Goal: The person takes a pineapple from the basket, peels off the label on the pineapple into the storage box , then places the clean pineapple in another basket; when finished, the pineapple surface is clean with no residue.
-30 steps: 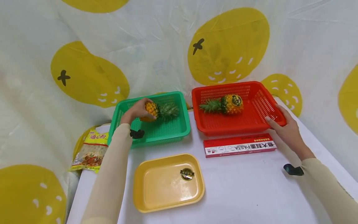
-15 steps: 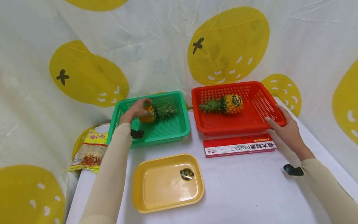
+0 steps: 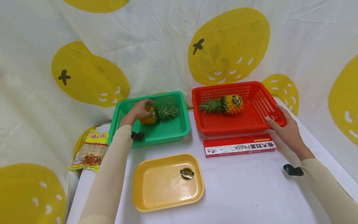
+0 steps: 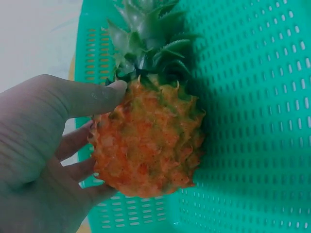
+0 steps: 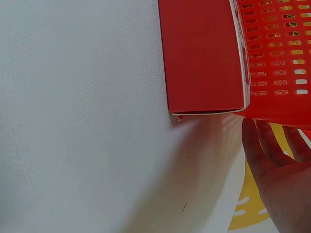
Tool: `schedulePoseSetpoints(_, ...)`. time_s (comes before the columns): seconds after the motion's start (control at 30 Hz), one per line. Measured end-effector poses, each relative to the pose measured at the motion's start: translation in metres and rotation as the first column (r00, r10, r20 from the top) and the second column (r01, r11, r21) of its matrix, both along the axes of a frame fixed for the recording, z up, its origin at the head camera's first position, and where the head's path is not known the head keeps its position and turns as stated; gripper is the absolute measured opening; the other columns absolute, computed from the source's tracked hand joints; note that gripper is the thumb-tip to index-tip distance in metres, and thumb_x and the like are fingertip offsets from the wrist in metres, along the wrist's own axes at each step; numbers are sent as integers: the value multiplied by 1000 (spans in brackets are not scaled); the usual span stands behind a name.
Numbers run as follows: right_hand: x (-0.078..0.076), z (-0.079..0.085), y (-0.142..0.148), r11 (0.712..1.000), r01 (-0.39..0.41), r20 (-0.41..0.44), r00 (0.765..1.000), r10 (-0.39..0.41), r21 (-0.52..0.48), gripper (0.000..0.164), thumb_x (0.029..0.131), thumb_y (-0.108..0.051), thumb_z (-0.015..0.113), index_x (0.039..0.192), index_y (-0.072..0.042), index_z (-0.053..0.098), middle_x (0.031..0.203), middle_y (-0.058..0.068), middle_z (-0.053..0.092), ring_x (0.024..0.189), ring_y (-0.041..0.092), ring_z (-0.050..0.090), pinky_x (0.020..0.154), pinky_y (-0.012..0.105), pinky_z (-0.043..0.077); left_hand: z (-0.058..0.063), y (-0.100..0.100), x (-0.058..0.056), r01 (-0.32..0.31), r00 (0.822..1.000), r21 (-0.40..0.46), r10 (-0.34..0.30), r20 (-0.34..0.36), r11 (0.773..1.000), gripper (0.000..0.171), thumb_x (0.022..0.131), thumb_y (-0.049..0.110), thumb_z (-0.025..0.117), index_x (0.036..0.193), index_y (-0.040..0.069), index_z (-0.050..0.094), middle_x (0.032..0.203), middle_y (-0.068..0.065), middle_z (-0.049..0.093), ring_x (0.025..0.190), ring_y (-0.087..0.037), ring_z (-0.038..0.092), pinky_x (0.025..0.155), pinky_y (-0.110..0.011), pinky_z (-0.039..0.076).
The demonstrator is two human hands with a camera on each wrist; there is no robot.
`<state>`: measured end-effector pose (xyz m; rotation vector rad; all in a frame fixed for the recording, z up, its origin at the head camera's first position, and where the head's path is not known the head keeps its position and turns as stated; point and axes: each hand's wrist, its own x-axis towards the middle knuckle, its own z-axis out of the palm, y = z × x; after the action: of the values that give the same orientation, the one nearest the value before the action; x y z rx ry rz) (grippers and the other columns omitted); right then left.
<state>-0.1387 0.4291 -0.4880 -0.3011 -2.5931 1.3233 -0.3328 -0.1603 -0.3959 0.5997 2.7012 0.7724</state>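
Observation:
In the head view my left hand point(image 3: 139, 111) is inside the green basket point(image 3: 183, 116), around the body of a small pineapple point(image 3: 149, 118). The left wrist view has the thumb on the near side of that pineapple point(image 4: 148, 141), close to its leafy crown, while the fingers pass behind it. It lies on its side, crown to the right in the head view. My right hand point(image 3: 289, 132) holds the front right corner of the red basket point(image 3: 260, 113), thumb over the rim and fingers along its outer side. A second pineapple point(image 3: 232, 104) with a dark round sticker lies in that basket.
A red and white pasta box point(image 3: 240, 145) lies right in front of the red basket. Nearer stands a yellow tray point(image 3: 165, 183) with a dark round sticker. A yellow food packet point(image 3: 90, 149) lies at the table's left edge, partly behind the left sleeve.
The pineapple under my left hand has come down slightly and shifted a little left within the green basket. My right hand and the red basket stay where they were.

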Motion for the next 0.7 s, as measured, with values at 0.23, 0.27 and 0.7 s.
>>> schedulePoseSetpoints(0.23, 0, 0, 0, 1000, -4, -7, 1000, 4, 1, 83, 104, -46, 65, 169, -46, 13, 167, 18, 30, 137, 47, 39, 73, 11, 47, 0, 14, 0, 62, 997, -174, -69, -32, 983, 65, 105, 16, 68, 159, -6, 38, 159, -27, 40, 146, -46, 37, 116, -59, 34)
schedulePoseSetpoints(0.27, 0, 0, 0, 1000, -4, -7, 1000, 4, 1, 83, 104, -46, 65, 169, -46, 13, 167, 18, 31, 137, 46, 39, 73, 10, 46, 1, 17, 1, 64, 997, -193, -73, -40, 979, 67, 105, 18, 69, 159, -5, 37, 160, -27, 39, 146, -46, 36, 116, -59, 34)
schedulePoseSetpoints(0.7, 1, 3, 0, 1000, 1, 4, 1000, -1, -7, 84, 103, -49, 65, 169, -45, 12, 168, 17, 29, 139, 46, 38, 72, 10, 46, 0, 74, 4, 148, 985, 126, -135, -110, 981, 50, 104, 16, 70, 149, -1, 53, 146, -23, 57, 136, -42, 51, 110, -54, 42)
